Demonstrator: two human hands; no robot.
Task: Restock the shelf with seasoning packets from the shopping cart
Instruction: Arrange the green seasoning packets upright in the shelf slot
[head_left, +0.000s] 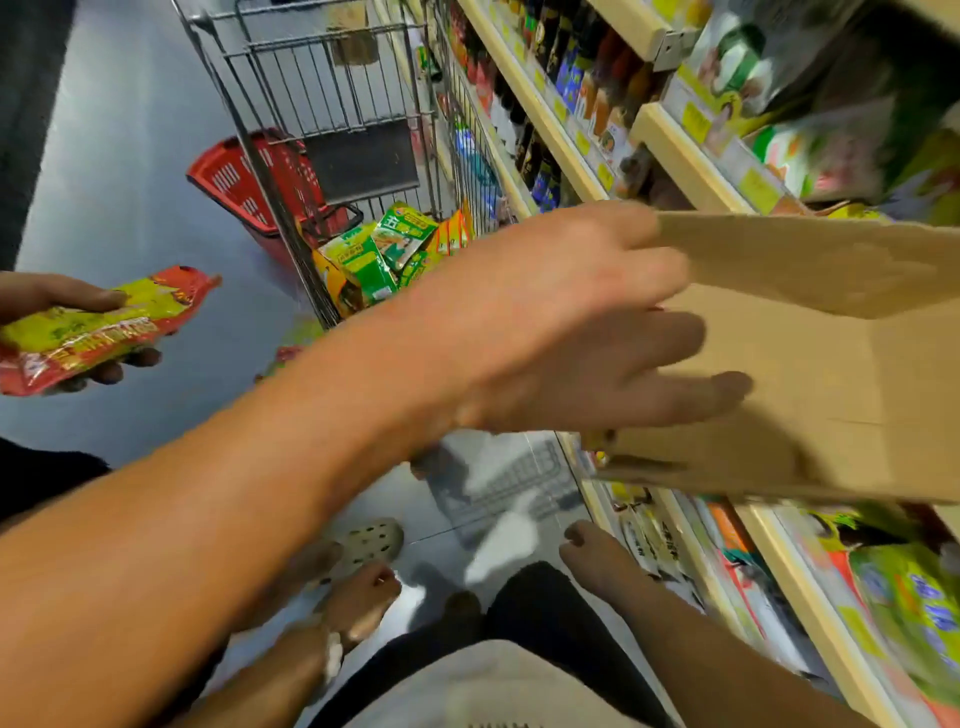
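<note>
- The red-and-yellow foil seasoning packet sits at 9 o'clock, gripped in the left hand, with its long axis running from 8 to 2 o'clock.
- The right hand is nearer the cream-edged shelf. Its fingers are spread and loose against the brown cardboard box at 3 o'clock, pinching nothing I can see.
- At 12 o'clock, the wire shopping cart holds green and orange packets.

You held a packet that was yellow-green with red ends. The packets in the cart were green, yellow and orange. The cart was grey wire, the basket red, the box plain tan, the shelf edges cream with yellow tags.
</note>
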